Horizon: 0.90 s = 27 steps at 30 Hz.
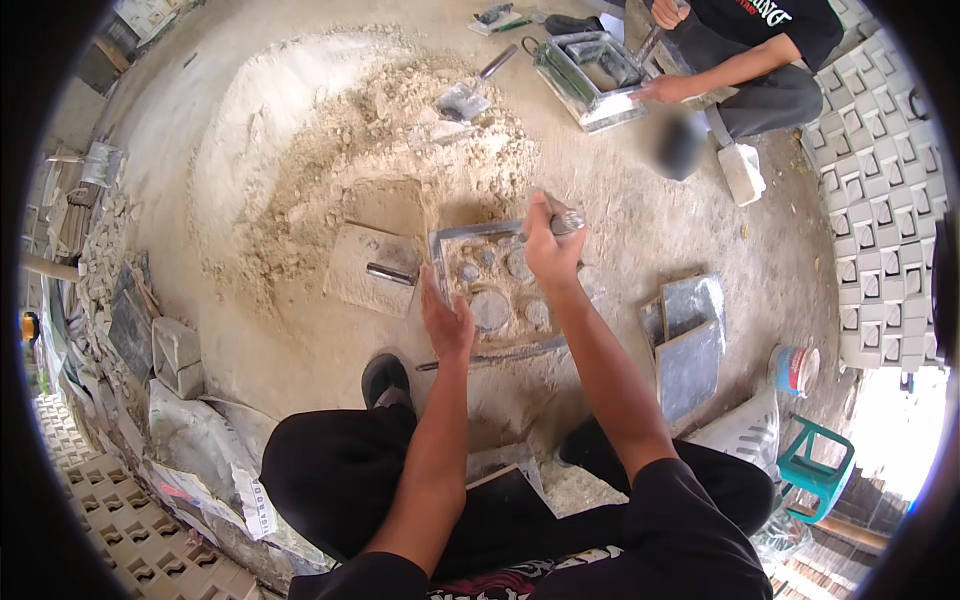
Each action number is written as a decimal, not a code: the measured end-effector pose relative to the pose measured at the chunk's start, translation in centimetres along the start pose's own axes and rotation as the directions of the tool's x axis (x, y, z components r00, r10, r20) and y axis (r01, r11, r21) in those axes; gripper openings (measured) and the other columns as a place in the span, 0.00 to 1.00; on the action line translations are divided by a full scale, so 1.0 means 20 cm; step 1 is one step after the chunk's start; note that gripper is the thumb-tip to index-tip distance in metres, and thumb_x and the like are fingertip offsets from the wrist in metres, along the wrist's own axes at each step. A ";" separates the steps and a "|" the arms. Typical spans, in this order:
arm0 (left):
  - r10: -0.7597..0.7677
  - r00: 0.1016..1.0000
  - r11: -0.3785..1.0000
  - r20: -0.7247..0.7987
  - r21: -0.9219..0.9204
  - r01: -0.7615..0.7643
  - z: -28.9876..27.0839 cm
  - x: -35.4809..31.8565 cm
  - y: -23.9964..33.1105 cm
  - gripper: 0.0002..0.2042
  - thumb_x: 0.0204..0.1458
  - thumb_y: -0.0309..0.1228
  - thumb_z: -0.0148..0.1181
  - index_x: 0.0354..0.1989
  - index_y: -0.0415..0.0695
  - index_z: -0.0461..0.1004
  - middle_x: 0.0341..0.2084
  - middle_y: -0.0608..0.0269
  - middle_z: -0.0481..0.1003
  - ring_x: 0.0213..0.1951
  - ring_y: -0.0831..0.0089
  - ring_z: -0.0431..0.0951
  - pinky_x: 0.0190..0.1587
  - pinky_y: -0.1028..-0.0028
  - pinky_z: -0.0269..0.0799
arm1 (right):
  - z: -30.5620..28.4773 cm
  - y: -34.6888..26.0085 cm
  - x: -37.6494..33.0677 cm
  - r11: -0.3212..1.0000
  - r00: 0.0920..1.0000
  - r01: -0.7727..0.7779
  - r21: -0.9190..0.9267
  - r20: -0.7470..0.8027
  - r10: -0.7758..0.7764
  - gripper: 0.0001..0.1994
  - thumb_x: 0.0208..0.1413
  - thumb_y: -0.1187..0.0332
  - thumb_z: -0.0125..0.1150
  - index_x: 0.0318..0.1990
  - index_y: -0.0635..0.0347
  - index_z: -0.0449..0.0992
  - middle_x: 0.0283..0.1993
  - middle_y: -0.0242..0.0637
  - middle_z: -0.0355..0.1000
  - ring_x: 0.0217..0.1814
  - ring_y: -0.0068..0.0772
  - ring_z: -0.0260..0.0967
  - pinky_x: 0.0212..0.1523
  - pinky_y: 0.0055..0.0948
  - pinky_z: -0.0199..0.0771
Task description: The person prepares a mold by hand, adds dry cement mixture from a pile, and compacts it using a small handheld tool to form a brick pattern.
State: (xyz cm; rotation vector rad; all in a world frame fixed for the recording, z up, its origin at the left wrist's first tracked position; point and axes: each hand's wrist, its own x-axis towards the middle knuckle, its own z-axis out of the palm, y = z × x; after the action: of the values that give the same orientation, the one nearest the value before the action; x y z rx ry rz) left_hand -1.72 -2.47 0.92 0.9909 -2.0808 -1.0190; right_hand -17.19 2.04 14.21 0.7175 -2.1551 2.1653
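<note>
Spreading over the floor (770, 250), a pale sandy heap (300, 150) rose just beyond a dark rectangular frame (472, 231) lying mid-view. The frame looked stiff and, with its sand fill (515, 287), probably heavy — best held by opposite outer edges, as the fill would likely crumble if tilted. The left hand (447, 318) stood along the frame's left side, fingers extended and gripping nothing; whether they touched it could not be told. The right hand (552, 248), at the upper right, had its fingers closed around a grey tool (568, 222), likely hard. Smallest were the round discs (490, 310) set in the fill — perhaps brittle, safest taken by their rims.
</note>
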 end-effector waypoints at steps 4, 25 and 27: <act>-0.212 0.971 0.976 -0.107 -0.078 0.205 0.03 -0.02 -0.11 0.26 0.52 0.31 0.41 0.62 0.35 0.57 0.57 0.38 0.62 0.59 0.44 0.62 0.61 0.58 0.57 | 0.06 -0.21 0.03 0.971 0.975 -0.222 0.083 -0.012 0.224 0.20 0.60 0.69 0.54 0.15 0.60 0.62 0.15 0.21 0.53 0.20 0.12 0.47 0.18 0.24 0.47; -0.523 0.850 0.852 -0.059 -0.001 0.524 0.09 0.02 -0.16 0.25 0.61 0.39 0.34 0.57 0.29 0.61 0.50 0.32 0.68 0.53 0.39 0.67 0.57 0.56 0.61 | 0.22 -0.15 -0.07 0.994 0.996 -0.058 0.093 0.075 0.051 0.22 0.63 0.66 0.52 0.15 0.61 0.60 0.15 0.21 0.53 0.19 0.14 0.46 0.18 0.25 0.44; -0.526 0.850 0.850 -0.028 -0.016 0.526 0.08 0.03 -0.14 0.25 0.61 0.39 0.34 0.57 0.28 0.60 0.50 0.32 0.67 0.53 0.39 0.66 0.57 0.56 0.60 | 0.21 -0.14 -0.09 0.978 0.998 -0.035 0.207 0.065 0.022 0.22 0.63 0.65 0.52 0.15 0.60 0.60 0.15 0.21 0.53 0.20 0.14 0.46 0.18 0.25 0.45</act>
State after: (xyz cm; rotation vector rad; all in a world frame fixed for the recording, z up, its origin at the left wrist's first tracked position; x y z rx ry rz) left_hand -2.19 -3.63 -2.14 1.6190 -1.8070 -1.2596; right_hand -13.35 -1.32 16.01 0.7772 -1.9973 2.4415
